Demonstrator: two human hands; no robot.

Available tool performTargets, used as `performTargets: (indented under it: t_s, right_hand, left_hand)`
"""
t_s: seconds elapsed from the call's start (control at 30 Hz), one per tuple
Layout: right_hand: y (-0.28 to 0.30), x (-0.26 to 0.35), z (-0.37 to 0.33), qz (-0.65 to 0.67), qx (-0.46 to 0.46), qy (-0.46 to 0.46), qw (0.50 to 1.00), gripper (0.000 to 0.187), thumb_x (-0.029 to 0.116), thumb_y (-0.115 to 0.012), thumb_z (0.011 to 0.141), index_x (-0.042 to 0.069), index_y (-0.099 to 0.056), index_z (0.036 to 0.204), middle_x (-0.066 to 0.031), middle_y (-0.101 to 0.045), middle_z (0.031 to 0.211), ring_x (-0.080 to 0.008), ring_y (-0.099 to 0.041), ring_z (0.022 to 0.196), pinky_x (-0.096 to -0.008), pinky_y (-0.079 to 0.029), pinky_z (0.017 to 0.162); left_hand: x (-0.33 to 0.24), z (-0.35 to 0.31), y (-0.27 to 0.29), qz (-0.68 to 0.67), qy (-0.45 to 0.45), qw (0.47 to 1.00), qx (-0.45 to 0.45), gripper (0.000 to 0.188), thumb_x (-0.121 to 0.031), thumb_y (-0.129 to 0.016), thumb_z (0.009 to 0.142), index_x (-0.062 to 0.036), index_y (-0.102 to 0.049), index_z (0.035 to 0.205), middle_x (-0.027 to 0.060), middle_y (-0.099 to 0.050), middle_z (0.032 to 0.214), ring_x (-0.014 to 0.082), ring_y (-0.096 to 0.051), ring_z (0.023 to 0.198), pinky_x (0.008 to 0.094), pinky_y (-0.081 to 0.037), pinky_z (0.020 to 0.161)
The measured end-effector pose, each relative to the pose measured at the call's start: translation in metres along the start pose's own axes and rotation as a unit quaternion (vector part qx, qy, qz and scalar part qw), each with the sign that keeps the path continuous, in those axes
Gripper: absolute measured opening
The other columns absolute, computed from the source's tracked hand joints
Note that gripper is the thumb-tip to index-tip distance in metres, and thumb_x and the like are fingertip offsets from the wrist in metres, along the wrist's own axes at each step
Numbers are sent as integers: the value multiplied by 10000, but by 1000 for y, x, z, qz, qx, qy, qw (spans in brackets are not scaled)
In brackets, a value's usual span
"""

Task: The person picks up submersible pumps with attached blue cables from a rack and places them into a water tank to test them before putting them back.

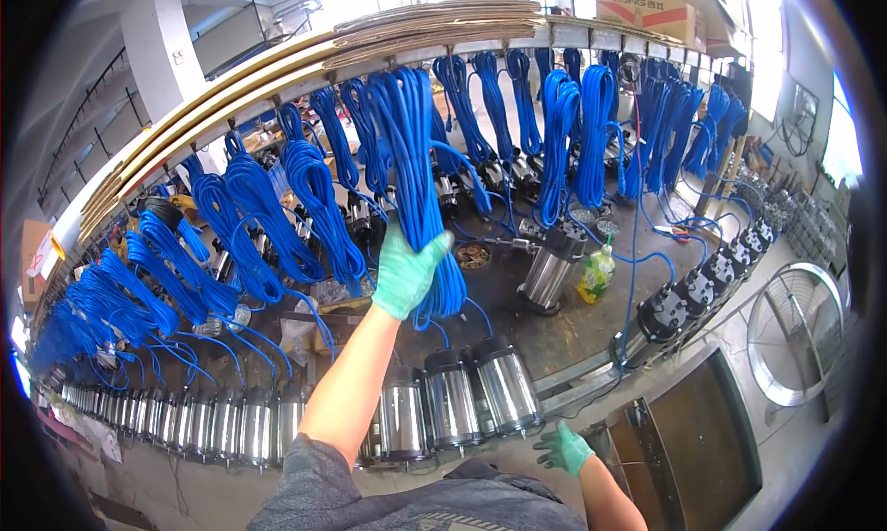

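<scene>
My left hand [407, 270], in a pale green glove, is wrapped round the lower part of a thick coiled bundle of blue cable [407, 152]. The bundle hangs upright at the middle of the rack, in front of the other bundles. Below it, steel cylindrical motors [451, 397] with black caps stand along the bench's near edge, thin blue cables rising from them. Low on the right, my right hand [564, 449], gloved alike, hangs beyond the bench edge with its fingers apart and nothing in them.
Many more blue cable bundles [236, 226] hang from a rail topped with flat cardboard sheets [305, 55]. On the bench [499, 318] are a lone steel motor [552, 270] and a green-yellow bottle [596, 274]. A large round fan [790, 332] stands right, near a dark-topped stand [707, 439].
</scene>
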State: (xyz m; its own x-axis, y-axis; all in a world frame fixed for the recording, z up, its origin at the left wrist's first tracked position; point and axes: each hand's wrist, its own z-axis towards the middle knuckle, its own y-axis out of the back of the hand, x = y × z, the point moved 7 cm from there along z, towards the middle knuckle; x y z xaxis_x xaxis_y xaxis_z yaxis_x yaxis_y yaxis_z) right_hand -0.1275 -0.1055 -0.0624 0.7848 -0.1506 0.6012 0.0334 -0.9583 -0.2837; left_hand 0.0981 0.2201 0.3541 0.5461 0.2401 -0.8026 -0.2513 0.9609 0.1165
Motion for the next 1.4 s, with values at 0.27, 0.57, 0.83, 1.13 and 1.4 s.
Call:
performTargets:
  t_s: [0.27, 0.57, 0.83, 1.13, 1.4]
  right_hand:
    - [83, -51, -46, 96, -108, 12, 989, 739, 642, -304, 1014, 2, -512, 1318, -237, -657, 1209, -384, -673, 817, -456, -534, 680]
    - [130, -100, -83, 229, -191, 43, 954, 671, 639, -365, 998, 27, -508, 1234, -197, -692, 1052, -337, -652, 666, -431, -494, 570]
    - [151, -176, -151, 300, -297, 26, 906, 571, 582, -419, 1005, 45, -533, 1164, -168, -688, 976, -327, -651, 588, -421, -506, 488]
    - [146, -266, -212, 320, -409, 26, 854, 525, 552, -432, 1005, 55, -546, 1126, -158, -688, 941, -306, -640, 532, -398, -495, 424]
    - [97, -367, -254, 379, -477, -6, 793, 533, 528, -463, 987, 33, -518, 1179, -157, -687, 947, -322, -656, 552, -414, -511, 426]
  left_hand:
    - [61, 46, 9, 153, -4, 988, 1, 678, -263, -804, 815, 51, -440, 1294, 211, -694, 1044, 326, -694, 922, 398, -526, 841]
    - [120, 36, -5, 144, 14, 989, -34, 695, -305, -774, 866, 16, -435, 1380, 176, -634, 1224, 288, -619, 1077, 399, -471, 954]
    - [100, -30, -54, 301, -88, 933, -174, 556, -45, -657, 875, 27, -442, 1382, 269, -481, 1356, 378, -453, 1292, 460, -344, 1109]
    - [191, -16, -275, 224, -50, 949, 218, 394, -249, -665, 896, -5, -621, 1202, 247, -625, 1202, 403, -588, 1129, 458, -469, 989]
    - [236, 63, -368, 214, 30, 957, 196, 570, -274, -673, 871, 33, -496, 1318, 292, -590, 1249, 452, -560, 1172, 482, -459, 990]
